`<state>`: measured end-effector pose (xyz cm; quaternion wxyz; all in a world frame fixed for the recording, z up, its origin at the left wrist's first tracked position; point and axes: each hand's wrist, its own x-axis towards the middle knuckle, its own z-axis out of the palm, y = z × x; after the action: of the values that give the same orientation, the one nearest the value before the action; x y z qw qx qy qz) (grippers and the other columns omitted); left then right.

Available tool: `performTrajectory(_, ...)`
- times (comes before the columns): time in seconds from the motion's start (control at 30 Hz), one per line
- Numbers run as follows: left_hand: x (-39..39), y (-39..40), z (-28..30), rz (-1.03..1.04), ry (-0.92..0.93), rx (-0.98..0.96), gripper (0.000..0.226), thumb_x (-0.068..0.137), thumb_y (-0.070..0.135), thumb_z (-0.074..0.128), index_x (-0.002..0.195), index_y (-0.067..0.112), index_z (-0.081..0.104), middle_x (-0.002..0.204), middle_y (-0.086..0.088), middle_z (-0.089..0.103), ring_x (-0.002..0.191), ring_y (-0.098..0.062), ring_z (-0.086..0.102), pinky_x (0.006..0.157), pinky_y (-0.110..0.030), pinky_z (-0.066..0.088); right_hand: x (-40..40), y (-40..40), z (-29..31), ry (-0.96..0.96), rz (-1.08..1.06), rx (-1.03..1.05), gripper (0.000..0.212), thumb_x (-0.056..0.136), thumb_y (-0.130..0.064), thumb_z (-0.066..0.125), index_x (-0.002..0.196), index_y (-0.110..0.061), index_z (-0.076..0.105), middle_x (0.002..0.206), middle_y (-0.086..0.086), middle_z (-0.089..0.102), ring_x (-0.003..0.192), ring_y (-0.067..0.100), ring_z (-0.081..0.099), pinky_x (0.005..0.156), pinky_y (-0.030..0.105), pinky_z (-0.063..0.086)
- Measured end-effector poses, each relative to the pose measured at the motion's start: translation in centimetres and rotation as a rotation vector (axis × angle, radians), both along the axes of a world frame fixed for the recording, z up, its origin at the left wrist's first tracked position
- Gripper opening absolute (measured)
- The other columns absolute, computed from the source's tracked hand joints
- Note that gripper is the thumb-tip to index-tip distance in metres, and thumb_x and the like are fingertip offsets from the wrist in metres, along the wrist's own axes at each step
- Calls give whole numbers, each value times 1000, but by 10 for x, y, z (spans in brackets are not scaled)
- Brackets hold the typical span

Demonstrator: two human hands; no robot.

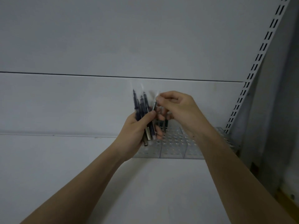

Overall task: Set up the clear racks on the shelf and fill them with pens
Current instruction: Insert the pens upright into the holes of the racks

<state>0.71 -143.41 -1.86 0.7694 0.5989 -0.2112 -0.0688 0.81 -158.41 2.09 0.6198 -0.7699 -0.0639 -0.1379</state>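
Observation:
My left hand [137, 126] grips a bundle of several dark pens [142, 110] in clear sleeves, held upright above the white shelf [80, 159]. My right hand [176, 107] pinches the top of one pen [154, 105] at the right side of the bundle. Behind and below both hands, clear racks [174, 146] with rows of round holes stand side by side at the back right of the shelf. A few dark pens [165, 125] seem to stand in the racks, mostly hidden by my hands.
The white back panel [97, 102] rises behind the shelf. A slotted upright post [258, 62] runs diagonally at the right, with a grey side wall [278, 110] beyond it. The white shelf stretches left and toward me.

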Motion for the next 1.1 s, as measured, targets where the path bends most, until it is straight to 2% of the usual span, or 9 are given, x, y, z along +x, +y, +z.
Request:
performTrajectory(0.07,-3,2,-4,-8,-12,24,30,103,18,46,109,-8,60,77,-12,68,59,-23,62,58,-28,55,-2,-1,-8,24,62,82,18,90,-23,72,102,-11,71,76,3,71,64,14,62,69,29,55)
performTrajectory(0.2,-9,5,-7,-61,33,-26,24,102,14,46,117,1,61,100,-13,75,66,-24,69,66,-36,61,-8,-1,-23,-26,86,227,13,89,-21,72,95,-10,68,87,9,75,80,24,73,80,37,59)
performTrajectory(0.3,-6,8,-7,-87,36,-10,21,102,11,46,117,5,58,107,-16,74,64,-28,69,66,-42,62,-9,-8,-26,-103,-5,284,17,90,-22,71,85,-13,58,83,11,72,73,25,68,64,36,54)
performTrajectory(0.5,-4,7,-14,-50,4,70,21,101,13,49,117,4,59,106,-17,73,60,-28,65,48,-33,54,-13,-6,-29,-62,105,323,13,93,-10,66,102,-8,57,91,11,75,79,26,71,66,33,56)
performTrajectory(0.67,-3,8,-12,-45,46,17,20,100,19,50,114,5,56,106,-14,74,66,-27,69,59,-37,60,-9,-21,-26,-131,23,441,16,93,-2,62,107,-8,62,88,8,74,85,21,72,79,31,58)
performTrajectory(0.77,-2,8,-12,-12,22,4,15,102,20,48,104,6,53,92,-13,74,60,-28,65,60,-38,59,-6,-41,-23,-226,-125,536,9,97,-9,60,105,-10,64,85,5,73,84,21,72,73,26,55)
performTrajectory(0.87,-3,8,-14,-11,3,54,25,103,22,47,82,8,45,61,-4,50,46,-21,45,48,-33,48,-1,-49,-30,-259,-264,400,7,98,-12,60,103,-10,64,84,7,73,82,23,73,69,26,56)
performTrajectory(0.93,-4,7,-14,-39,45,54,33,103,24,45,75,10,36,58,-1,38,44,-16,33,41,-26,38,3,-48,-37,-229,-288,327,7,99,-8,57,104,-6,61,87,13,71,82,23,71,69,26,58)
performTrajectory(1.1,-2,5,-14,-40,98,75,29,104,28,44,82,12,36,59,0,34,44,-13,25,39,-21,27,10,-48,-44,-139,-261,256,17,98,5,52,113,0,54,97,18,63,86,17,67,75,21,58)
